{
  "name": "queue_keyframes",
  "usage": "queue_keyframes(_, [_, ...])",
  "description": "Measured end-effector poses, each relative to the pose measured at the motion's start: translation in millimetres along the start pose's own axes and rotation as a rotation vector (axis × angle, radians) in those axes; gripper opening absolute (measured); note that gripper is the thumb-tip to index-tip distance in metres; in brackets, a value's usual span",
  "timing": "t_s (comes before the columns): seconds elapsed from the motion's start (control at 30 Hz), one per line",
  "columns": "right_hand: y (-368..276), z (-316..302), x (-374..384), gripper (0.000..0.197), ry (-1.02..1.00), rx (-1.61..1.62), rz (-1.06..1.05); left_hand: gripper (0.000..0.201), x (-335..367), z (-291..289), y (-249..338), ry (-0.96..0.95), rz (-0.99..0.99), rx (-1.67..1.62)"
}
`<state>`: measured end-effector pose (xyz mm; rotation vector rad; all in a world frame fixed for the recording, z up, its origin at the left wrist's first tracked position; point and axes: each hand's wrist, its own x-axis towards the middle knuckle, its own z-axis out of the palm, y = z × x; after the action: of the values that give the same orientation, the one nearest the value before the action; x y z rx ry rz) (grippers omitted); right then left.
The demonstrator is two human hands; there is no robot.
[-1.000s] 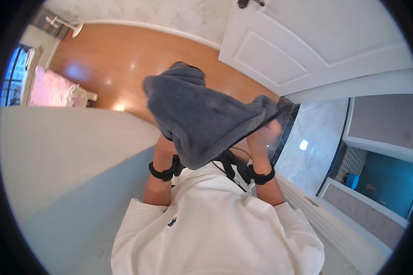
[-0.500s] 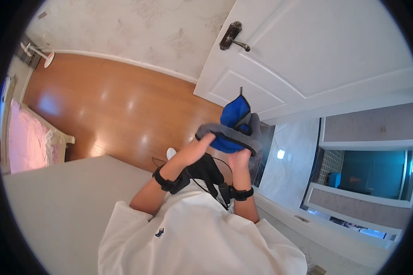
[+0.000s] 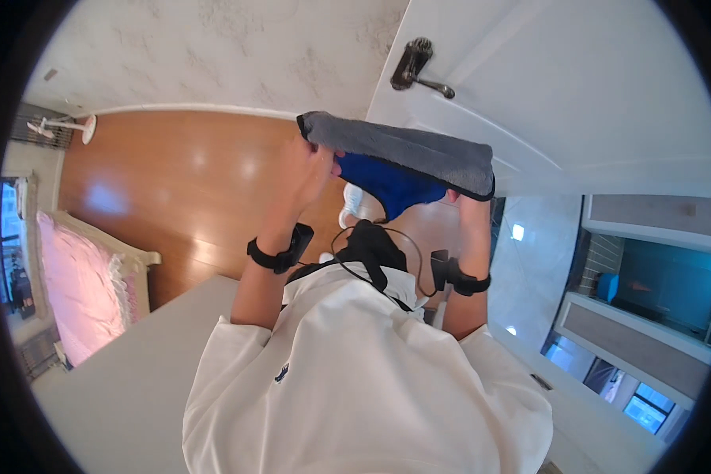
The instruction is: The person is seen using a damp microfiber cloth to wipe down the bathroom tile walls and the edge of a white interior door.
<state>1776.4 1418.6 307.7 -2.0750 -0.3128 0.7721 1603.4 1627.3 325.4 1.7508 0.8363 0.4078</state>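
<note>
Stretched out in front of me is a cleaning cloth [image 3: 403, 150], plush grey on one face and blue on the other, with black edging. Its grey part is folded over the top, and the blue side hangs below. My left hand [image 3: 312, 166] grips the cloth near its left end, fingers closed over the edge. At the right end my right hand [image 3: 464, 202] is closed on the lower edge, most of its fingers hidden behind the fabric. Black straps with small boxes circle both wrists, and a black cable hangs between them.
A white door [image 3: 545, 95] with a dark metal handle [image 3: 420, 67] stands ajar ahead on the right. Wooden floor [image 3: 174, 174] lies left, pale tiles [image 3: 533, 245] right. A bed with a pink cover [image 3: 79, 284] is at the left, beside a grey surface [image 3: 142, 347].
The cloth was bunched between my hands and is now spread wide. My hands have moved apart and farther forward. My view has shifted slightly.
</note>
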Motion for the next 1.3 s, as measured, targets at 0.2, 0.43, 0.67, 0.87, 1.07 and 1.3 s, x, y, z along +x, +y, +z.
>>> queue_keyframes(0.2, [-72, 1, 48, 0.024, 0.109, 0.261, -0.738, 0.041, 81, -45, 69, 0.057, 0.036, -0.125])
queue_keyframes(0.43, [-101, -12, 87, 0.025, 0.274, -0.003, -0.848, 0.017, 161, -57, 102, 0.574, 0.637, -0.083])
queue_keyframes(0.67, [-194, -27, 61, 0.025, 0.188, 0.811, -0.543, 0.038, 220, -70, 135, -0.086, 0.403, -0.562])
queue_keyframes(0.87, [-225, -24, 51, 0.027, 0.220, 0.905, -0.604, 0.051, 247, -66, 182, -0.275, 0.182, -0.706])
queue_keyframes(1.07, [-230, -13, 49, 0.030, 0.463, 0.910, -0.599, 0.052, 298, -65, 189, -0.579, 0.214, -0.797])
queue_keyframes(1.3, [-241, 1, 37, 0.030, 0.626, 1.007, -0.607, 0.047, 291, -34, 212, -0.719, 0.396, -0.705])
